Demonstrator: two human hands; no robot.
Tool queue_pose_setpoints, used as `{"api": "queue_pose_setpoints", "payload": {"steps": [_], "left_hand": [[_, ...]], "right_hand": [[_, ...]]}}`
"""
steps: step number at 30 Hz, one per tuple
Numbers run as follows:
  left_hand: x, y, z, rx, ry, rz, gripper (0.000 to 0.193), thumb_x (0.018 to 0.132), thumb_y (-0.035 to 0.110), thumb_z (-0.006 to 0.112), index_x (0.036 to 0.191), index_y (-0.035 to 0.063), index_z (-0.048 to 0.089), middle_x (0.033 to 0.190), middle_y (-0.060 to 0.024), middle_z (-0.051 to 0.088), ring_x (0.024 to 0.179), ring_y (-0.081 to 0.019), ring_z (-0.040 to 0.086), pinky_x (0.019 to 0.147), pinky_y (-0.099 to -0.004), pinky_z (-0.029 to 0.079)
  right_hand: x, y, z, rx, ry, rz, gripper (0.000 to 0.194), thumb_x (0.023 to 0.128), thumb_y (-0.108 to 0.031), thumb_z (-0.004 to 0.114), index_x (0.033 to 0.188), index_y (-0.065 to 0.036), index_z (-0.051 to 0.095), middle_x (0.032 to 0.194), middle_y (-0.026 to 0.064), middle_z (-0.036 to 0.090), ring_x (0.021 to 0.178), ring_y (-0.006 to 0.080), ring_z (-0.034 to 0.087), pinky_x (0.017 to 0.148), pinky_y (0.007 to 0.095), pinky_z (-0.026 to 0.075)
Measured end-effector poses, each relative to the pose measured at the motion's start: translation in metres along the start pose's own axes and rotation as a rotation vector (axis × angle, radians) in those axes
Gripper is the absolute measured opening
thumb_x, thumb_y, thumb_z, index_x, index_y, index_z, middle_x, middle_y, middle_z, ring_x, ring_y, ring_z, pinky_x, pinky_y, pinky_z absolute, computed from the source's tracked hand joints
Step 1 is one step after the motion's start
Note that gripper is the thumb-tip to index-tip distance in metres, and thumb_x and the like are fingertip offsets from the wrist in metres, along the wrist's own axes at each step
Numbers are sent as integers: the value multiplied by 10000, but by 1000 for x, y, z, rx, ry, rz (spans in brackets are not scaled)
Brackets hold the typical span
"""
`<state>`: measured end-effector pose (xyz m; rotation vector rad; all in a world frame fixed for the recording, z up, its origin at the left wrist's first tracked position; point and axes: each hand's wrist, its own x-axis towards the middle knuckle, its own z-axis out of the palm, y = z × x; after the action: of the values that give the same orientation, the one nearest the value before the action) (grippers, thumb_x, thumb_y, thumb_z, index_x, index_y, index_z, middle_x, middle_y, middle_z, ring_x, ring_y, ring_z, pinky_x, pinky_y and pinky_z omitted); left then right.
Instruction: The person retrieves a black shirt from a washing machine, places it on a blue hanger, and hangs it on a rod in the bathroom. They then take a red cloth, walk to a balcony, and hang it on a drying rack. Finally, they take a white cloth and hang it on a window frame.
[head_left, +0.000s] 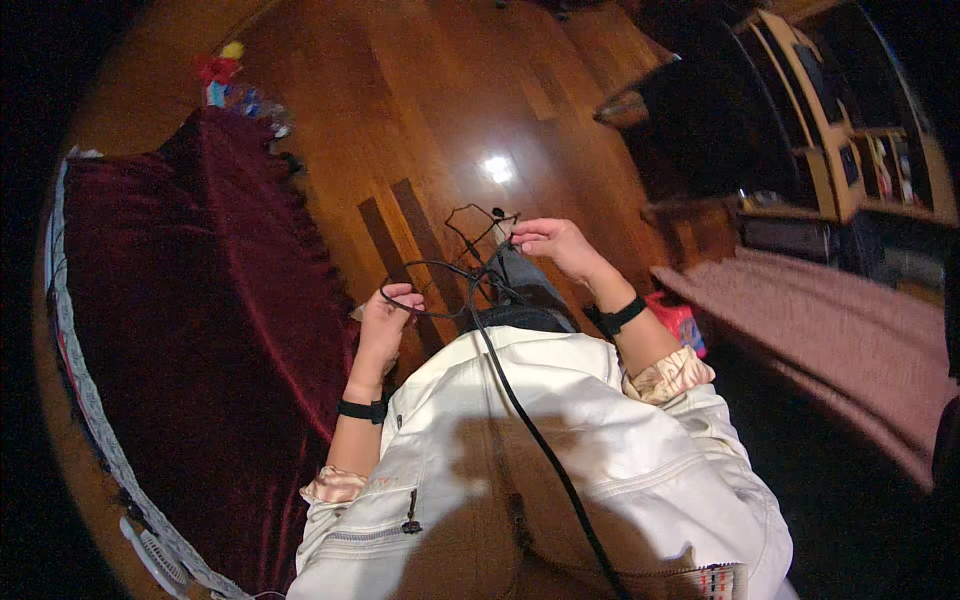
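A tangle of thin black cable (474, 274) hangs in loops between my two hands, in front of my white jacket (442, 375). One loop of it is pinched in the fingers of my left hand (388, 311). Higher up and to the right, my right hand (553, 244) grips other strands of the tangle between thumb and fingers. From the tangle a thicker black stretch runs down over the jacket to the bottom edge of the view. A small dark round piece (497, 213) shows at the top of the tangle; what it is I cannot tell.
On the left lies a dark red velvety cover (172, 285) with a pale patterned border, a white fan (154, 551) beside it. A wooden shelf unit (825, 142) and a pink cloth-covered surface (840, 345) stand right. A red bag (679, 322) is by my right forearm, above the wooden floor (420, 112).
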<state>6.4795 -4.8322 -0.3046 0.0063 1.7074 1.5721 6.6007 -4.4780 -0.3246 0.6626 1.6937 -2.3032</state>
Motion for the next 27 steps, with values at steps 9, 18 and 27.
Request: {"api": "queue_pose_setpoints", "payload": {"steps": [9,18,27], "left_hand": [[93,138,-4,-613,54,104,251,973,43,621,1223,29,594,1082,-141,704,890,-234,701,757,-345,586],[289,237,-85,-577,-8,33,165,951,2,554,1112,30,575,1165,-166,675,1012,-262,674,874,-391,562],[501,403,-174,-466,-220,19,217,995,91,599,1179,-10,654,1144,-127,720,1025,-225,704,854,-350,571]], "right_hand": [[129,-122,-13,-164,-232,-64,281,959,62,640,1233,29,694,1148,111,745,1096,167,695,950,299,560],[339,-226,-23,-71,-210,181,365,962,115,557,1300,23,660,1238,118,725,1115,166,674,943,287,541],[515,-364,-36,-291,-71,141,349,992,-13,635,1339,19,642,1245,97,719,1142,168,651,993,297,509]]}}
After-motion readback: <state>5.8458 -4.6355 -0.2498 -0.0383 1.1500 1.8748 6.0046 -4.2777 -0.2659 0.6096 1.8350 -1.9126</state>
